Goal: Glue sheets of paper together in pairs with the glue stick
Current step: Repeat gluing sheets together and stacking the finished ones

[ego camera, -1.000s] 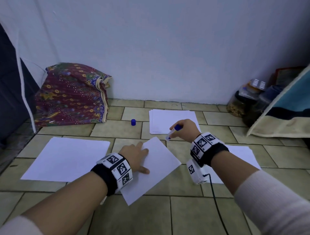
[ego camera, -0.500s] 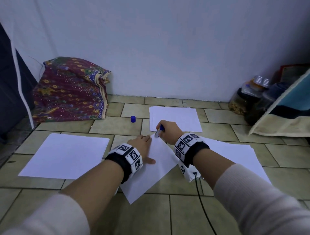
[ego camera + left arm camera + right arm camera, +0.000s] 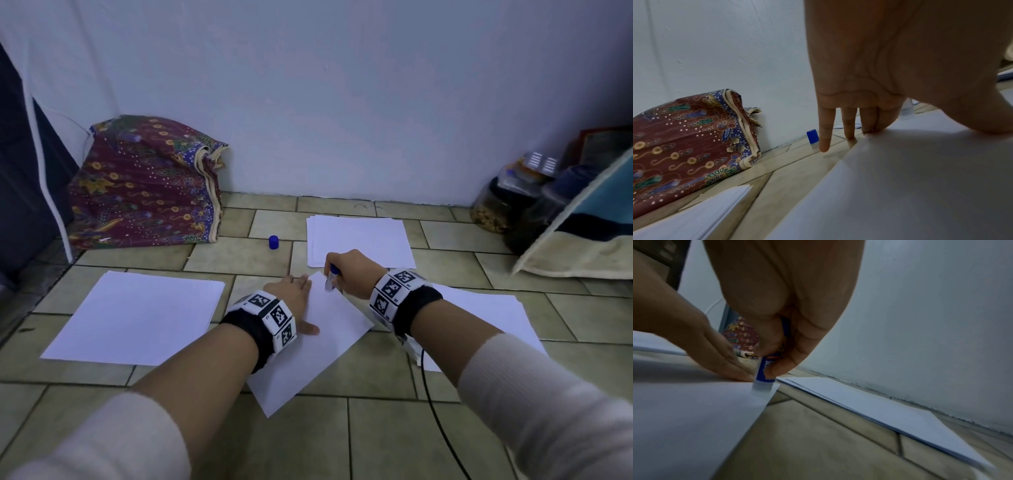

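Note:
A single white sheet (image 3: 308, 356) lies askew on the tiled floor in the middle. My left hand (image 3: 294, 298) presses flat on its far left part, fingers straight (image 3: 849, 128). My right hand (image 3: 346, 274) grips a blue and white glue stick (image 3: 331, 278), upright, its tip on the sheet's far corner (image 3: 764, 386). The stick's blue cap (image 3: 273, 242) stands on the floor beyond, also in the left wrist view (image 3: 812, 136). Paper stacks lie at the left (image 3: 137, 315), at the back (image 3: 359, 240) and at the right (image 3: 479, 308).
A folded patterned cloth (image 3: 147, 185) rests against the wall at the back left. Jars (image 3: 496, 209) and a cushion (image 3: 575, 240) crowd the back right corner. A black cable (image 3: 442, 428) runs from my right wrist toward me across the tiles.
My right hand has brought the glue stick down from above the back stack onto the sheet's far corner. My left hand has slid up the sheet toward that corner.

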Demonstrator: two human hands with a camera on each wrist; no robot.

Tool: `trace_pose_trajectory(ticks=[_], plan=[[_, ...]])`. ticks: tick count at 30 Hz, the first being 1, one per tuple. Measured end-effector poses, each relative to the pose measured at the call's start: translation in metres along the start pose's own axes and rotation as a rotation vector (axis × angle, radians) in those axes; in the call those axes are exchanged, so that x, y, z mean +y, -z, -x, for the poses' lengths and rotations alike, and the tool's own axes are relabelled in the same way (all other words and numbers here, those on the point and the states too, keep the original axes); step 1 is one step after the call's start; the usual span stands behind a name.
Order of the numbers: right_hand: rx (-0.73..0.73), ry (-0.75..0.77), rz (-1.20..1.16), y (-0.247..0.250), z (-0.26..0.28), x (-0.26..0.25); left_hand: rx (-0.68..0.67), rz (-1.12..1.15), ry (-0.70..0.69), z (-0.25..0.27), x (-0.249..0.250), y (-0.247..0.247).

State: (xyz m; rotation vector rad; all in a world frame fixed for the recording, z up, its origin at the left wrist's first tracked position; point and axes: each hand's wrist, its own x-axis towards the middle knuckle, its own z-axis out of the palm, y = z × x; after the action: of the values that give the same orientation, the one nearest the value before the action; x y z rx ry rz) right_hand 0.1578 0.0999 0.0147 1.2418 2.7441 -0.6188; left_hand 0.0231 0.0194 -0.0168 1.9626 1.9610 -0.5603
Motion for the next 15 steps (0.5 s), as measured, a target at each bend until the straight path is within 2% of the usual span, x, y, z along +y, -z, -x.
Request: trace_pose_trajectory(ticks=[11, 15], plan=[[-0.037, 0.061, -0.047, -0.006, 0.064, 0.028, 0.078, 0.081, -0.006, 0.000, 0.000, -0.007], [-0.079, 0.067, -0.002, -0.005, 0.074, 0.035, 0.171, 0.109, 0.012, 0.003, 0.002, -0.007]])
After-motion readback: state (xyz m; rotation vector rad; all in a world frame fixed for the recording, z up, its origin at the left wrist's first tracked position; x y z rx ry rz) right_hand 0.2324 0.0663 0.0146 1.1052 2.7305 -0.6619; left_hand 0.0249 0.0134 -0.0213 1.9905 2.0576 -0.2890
